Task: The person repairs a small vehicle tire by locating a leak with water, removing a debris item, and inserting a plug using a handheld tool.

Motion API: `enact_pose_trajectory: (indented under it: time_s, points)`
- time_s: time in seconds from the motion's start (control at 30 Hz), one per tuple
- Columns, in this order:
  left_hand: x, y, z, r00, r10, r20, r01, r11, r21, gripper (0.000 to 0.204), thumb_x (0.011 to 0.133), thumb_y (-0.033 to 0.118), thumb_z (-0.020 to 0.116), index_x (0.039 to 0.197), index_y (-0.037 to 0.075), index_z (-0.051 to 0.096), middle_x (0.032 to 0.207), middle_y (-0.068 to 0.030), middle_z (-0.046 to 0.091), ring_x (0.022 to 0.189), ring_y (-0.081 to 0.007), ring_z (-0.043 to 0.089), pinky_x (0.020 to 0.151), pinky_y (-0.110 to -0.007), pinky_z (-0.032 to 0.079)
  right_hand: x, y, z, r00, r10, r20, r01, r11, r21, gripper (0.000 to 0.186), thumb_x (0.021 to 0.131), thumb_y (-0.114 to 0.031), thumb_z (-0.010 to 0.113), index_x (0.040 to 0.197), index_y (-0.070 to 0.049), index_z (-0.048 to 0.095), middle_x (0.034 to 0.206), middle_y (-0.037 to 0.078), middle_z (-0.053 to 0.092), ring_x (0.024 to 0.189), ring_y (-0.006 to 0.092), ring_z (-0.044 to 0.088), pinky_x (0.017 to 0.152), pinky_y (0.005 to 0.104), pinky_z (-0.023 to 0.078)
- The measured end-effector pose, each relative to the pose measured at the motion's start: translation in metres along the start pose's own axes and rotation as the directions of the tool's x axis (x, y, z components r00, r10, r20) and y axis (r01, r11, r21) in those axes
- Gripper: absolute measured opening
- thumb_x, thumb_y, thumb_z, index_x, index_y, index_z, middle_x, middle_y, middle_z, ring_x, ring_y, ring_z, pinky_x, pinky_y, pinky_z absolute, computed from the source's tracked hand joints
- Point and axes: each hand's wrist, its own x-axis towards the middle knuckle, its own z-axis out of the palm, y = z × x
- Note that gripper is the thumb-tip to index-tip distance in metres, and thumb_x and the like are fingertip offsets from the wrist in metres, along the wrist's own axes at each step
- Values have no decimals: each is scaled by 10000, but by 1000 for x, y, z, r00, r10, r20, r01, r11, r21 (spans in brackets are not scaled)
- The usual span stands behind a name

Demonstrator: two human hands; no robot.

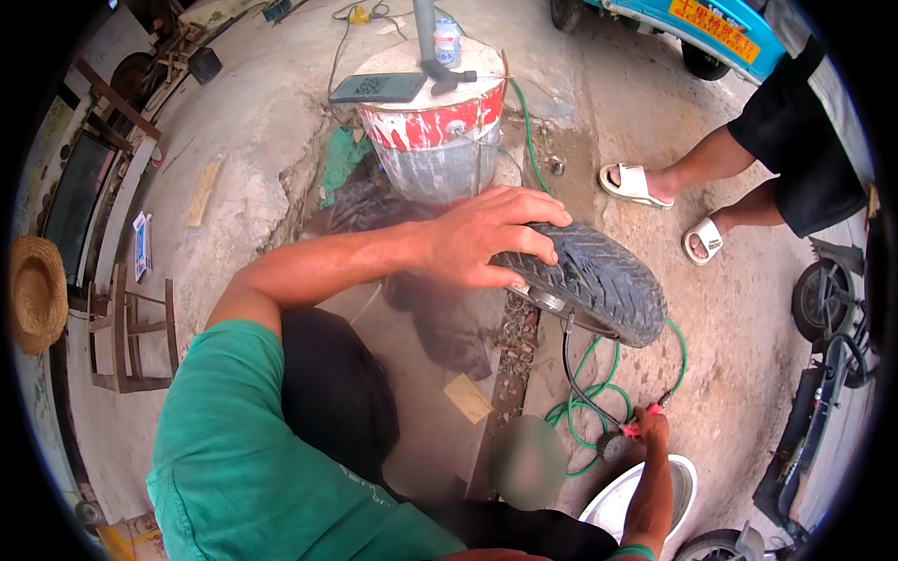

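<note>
My left hand (496, 238) is closed over the upper left part of a black treaded tyre (599, 285), its fingers bent round the tread. The tyre is tilted, with a bit of metal rim (545, 299) showing below my hand. Down at the lower right, my right hand (652, 425) grips a red tyre inflator (632, 430) with a round dark gauge (613, 446). A black hose (568, 360) climbs from the inflator to the rim; where it joins is hard to make out. A green air hose (681, 355) runs to the inflator's other end.
A white basin (686, 481) sits by my right forearm. Ahead stands a red-and-grey bucket (426, 131) carrying a dark flat tray-like thing (377, 88) and a small bottle (447, 44). Another person's sandalled feet (639, 183) are at the right. A wooden stool (131, 327) stands left.
</note>
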Motion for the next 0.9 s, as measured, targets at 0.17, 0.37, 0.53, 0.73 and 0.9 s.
enact_pose_trajectory:
  time_s: [0.17, 0.37, 0.53, 0.73, 0.9]
  points:
    - [4, 1, 2, 1000, 15, -3, -15, 1000, -22, 658, 714, 105, 929, 1304, 145, 641, 1562, -183, 513, 1460, -439, 501, 1138, -587, 448, -2, 0, 0, 1000, 19, -8, -19, 1000, -1, 629, 842, -608, 681, 1007, -23, 844, 1061, 265, 796, 1009, 360, 790, 930, 470, 591]
    - [10, 2, 3, 1000, 31, -1, -31, 999, -28, 663, 713, 98, 925, 1312, 156, 647, 1560, -180, 523, 1461, -432, 506, 1124, -580, 451, -12, -7, -9, 999, 19, 28, -21, 999, 43, 720, 813, -657, 734, 1032, 22, 828, 1053, 256, 800, 995, 367, 790, 920, 479, 597]
    - [16, 4, 6, 999, 43, -2, -43, 999, -23, 660, 720, 109, 925, 1318, 169, 651, 1560, -174, 531, 1460, -426, 512, 1108, -571, 455, -26, -16, -18, 999, 52, 8, -52, 999, 7, 833, 784, -717, 747, 1115, 45, 808, 1156, 280, 785, 1144, 398, 762, 988, 502, 579]
    - [20, 6, 6, 999, 42, -6, -42, 999, -15, 657, 726, 128, 928, 1320, 181, 654, 1561, -162, 537, 1454, -420, 521, 1096, -565, 456, -47, -29, -27, 998, 12, -61, -14, 999, -37, 909, 786, -753, 762, 1170, 70, 779, 1182, 312, 768, 1208, 425, 732, 1041, 514, 554]
    - [20, 6, 9, 998, 52, -41, -53, 998, -28, 668, 700, 136, 935, 1304, 191, 656, 1548, -147, 538, 1445, -412, 527, 1083, -556, 464, -37, -60, -131, 974, -143, -174, 156, 986, 66, 774, 852, -655, 771, 1153, 58, 780, 1162, 332, 760, 1168, 442, 739, 1011, 503, 560]
